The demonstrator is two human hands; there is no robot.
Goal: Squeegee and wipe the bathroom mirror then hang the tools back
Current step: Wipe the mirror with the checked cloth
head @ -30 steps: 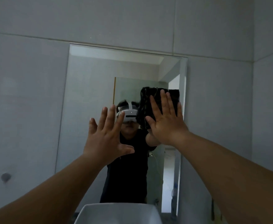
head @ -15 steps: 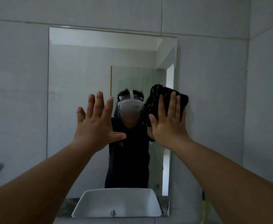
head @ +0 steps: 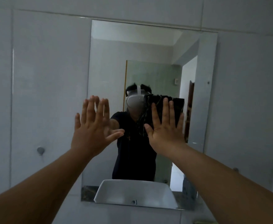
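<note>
I am looking at the mirror, a tall rectangle fixed flat on the tiled wall, its long axis running from twelve to six o'clock and its face pointing straight back at me. My right hand is pressing a dark cloth flat against the glass, just right of the mirror's centre. The palm is spread wide with the fingers pointing to twelve o'clock, so the cloth is pinned under an open hand, not pinched. The cloth is lying bunched, its longer side running roughly from nine to three o'clock, with a loose edge drooping towards seven o'clock past the thumb.

My left hand is held up at nine o'clock from the cloth, fingers splayed wide and pointing to twelve, thumb reaching towards three. It is holding nothing. Its blurred reflection is showing right behind the fingers; whether the palm is touching the glass, I cannot tell.

Both forearms are crossing the lower view and covering part of the mirror's bottom half. In the glass I am seeing the reflected person in a dark shirt, a white headset at ten o'clock from the cloth, a white basin at six o'clock, and a bright doorway at two o'clock. A small round wall knob is sitting on the tiles at eight o'clock, well apart from the mirror's edge.
</note>
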